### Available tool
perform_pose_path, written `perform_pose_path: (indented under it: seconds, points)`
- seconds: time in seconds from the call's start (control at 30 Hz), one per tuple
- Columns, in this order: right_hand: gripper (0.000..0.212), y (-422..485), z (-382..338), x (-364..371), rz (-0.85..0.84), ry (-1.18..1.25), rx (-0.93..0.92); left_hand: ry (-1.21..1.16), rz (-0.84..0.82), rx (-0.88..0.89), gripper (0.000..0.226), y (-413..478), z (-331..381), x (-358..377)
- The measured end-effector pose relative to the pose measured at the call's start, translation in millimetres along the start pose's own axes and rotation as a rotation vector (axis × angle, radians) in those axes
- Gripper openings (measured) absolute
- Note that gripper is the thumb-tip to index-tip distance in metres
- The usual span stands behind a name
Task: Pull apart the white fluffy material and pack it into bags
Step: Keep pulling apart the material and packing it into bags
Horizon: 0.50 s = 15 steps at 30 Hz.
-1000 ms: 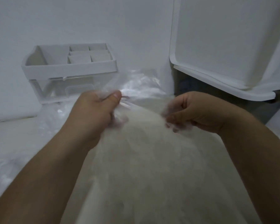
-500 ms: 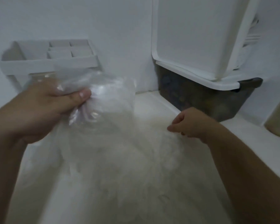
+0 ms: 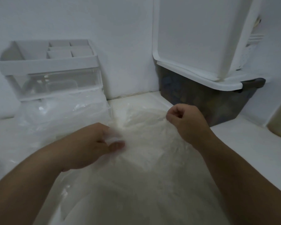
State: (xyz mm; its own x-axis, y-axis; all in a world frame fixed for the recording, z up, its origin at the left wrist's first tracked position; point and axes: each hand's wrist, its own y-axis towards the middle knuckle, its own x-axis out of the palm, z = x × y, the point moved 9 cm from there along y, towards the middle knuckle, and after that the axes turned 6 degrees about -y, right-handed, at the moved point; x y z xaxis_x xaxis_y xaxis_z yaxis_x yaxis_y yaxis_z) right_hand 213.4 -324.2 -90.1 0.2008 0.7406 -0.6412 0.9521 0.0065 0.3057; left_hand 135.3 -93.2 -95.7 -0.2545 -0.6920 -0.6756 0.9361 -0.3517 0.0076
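My left hand (image 3: 88, 148) pinches the clear bag (image 3: 152, 189) of white fluff (image 3: 146, 127). My right hand (image 3: 185, 122), well apart, grips its far edge.

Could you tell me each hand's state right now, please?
Left hand: closed, pinching the clear bag.
Right hand: closed, gripping the same bag's edge.

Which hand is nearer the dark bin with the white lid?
Right. The right hand sits just in front of the dark bin; the left hand is farther left, pinching the clear bag.
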Motion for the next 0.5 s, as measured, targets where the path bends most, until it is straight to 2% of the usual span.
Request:
perform_pose_path:
  seconds: [0.07,0.1,0.13,0.2,0.27,0.3,0.4,0.5]
  points:
    - [0.018,-4.1,8.4,5.0,-0.073,0.247,0.143,-0.022,0.022,-0.057,0.037,4.6,-8.3,6.6]
    - [0.027,-7.6,13.3,11.9,-0.130,0.310,0.213,-0.020,0.028,-0.085,0.033,6.2,-12.5,9.2]
    - [0.040,-10.7,17.1,18.1,-0.179,0.285,0.249,-0.010,0.028,-0.101,0.031,7.2,-15.8,12.2]
    - [0.068,-14.8,17.9,27.9,-0.240,0.069,0.226,0.006,0.004,-0.107,0.031,8.0,-18.7,18.0]
    - [0.083,-17.4,13.6,38.0,-0.272,-0.131,0.167,0.001,-0.026,-0.110,0.033,8.7,-21.9,22.8]
    - [0.080,-16.8,12.8,40.5,-0.263,-0.165,0.149,-0.004,-0.034,-0.117,0.033,8.8,-23.7,24.1]
    - [0.049,-11.2,8.7,28.2,-0.143,-0.082,0.121,-0.001,-0.051,-0.129,0.033,9.1,-26.2,26.7]
    - [0.031,-11.5,12.4,16.3,-0.076,0.225,0.234,0.010,-0.066,-0.128,0.036,9.5,-26.7,28.5]
